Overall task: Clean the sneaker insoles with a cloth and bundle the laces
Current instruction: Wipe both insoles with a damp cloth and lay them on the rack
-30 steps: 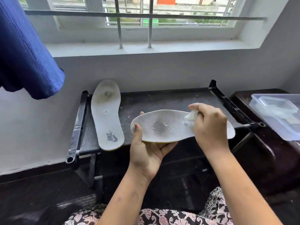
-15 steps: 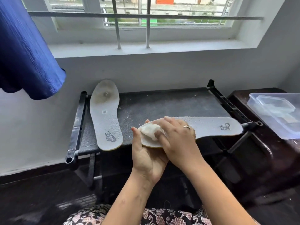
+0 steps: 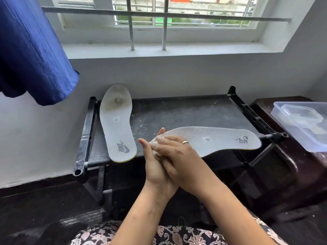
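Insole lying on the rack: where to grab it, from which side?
Heel end of the insole, from the front: it reaches the rack's front edge, so a thumb-over, fingers-under pinch should fit. Toe end leans against the wall.

Rack top [image 3: 185, 114] open mid-span — spare insole [image 3: 116, 121] blocks left, tub [image 3: 300, 124] right.

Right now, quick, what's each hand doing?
Left hand: holding the insole by its toe end.
Right hand: open, fingers flat, pressing the cloth onto it.
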`<state>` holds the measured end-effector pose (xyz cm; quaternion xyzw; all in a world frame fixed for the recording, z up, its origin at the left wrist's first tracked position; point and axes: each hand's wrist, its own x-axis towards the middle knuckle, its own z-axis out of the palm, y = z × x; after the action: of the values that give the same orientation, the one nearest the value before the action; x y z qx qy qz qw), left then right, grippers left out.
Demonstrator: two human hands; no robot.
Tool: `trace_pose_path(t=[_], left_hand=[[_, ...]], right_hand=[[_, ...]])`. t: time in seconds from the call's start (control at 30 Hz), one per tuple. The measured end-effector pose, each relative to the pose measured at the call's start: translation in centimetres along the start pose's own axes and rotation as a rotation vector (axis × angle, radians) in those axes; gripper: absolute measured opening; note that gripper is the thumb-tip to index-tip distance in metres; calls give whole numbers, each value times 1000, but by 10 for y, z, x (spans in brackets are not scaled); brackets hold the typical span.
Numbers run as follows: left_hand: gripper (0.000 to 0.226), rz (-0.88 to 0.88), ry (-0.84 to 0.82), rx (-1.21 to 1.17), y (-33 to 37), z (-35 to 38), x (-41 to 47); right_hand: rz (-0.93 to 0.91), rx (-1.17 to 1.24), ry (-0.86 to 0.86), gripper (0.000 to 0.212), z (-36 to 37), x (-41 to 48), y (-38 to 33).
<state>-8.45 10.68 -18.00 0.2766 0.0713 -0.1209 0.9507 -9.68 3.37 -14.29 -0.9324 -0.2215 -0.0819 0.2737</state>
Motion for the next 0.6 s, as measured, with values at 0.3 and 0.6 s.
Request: trace_pose_path(t=[0.3, 0.6], left_hand=[[44, -115, -46, -112, -4, 6, -4], [47, -86, -2, 51, -5, 10, -1]], right_hand=[[169, -42, 180, 23, -18, -1, 33], [196, 68, 170, 23, -17, -3, 20]])
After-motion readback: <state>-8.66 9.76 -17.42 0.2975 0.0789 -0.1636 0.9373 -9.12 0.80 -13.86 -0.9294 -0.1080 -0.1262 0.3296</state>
